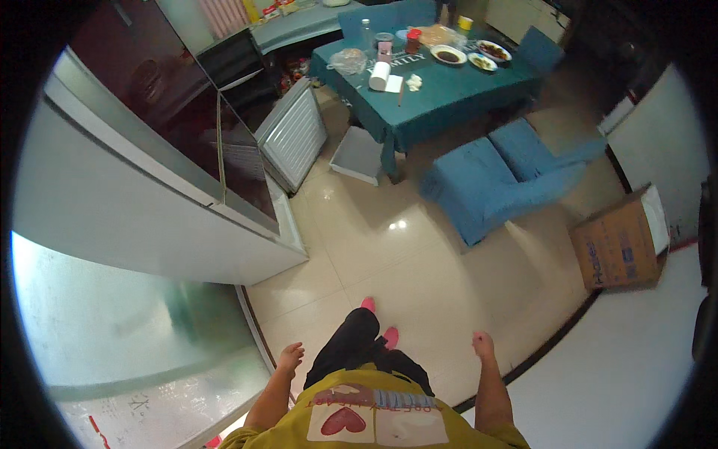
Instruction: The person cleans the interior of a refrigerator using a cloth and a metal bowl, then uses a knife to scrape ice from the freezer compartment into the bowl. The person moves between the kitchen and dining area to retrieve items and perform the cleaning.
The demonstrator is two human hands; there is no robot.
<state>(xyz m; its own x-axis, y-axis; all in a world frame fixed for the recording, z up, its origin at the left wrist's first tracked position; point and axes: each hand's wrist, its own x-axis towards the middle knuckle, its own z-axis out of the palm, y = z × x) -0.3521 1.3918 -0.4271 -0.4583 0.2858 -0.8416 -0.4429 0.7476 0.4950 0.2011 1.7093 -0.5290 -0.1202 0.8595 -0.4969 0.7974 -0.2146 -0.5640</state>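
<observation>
My left hand hangs beside my left thigh, its fingers loosely bent and apart, holding nothing. It is nearest to a frosted glass panel on the left. On the other side, my right hand is held out from the body with its fingers curled in and nothing visible in it. Bare tiled floor lies under it, near the dark skirting along a white wall. A dining table with a green cloth stands ahead, well beyond both hands. It bears a paper roll, a red-lidded jar and several dishes.
A blue-covered chair stands before the table at the right. A cardboard box leans by the right wall. Left of the table are a ribbed white panel and a grey bin. A tall cabinet edges the left side.
</observation>
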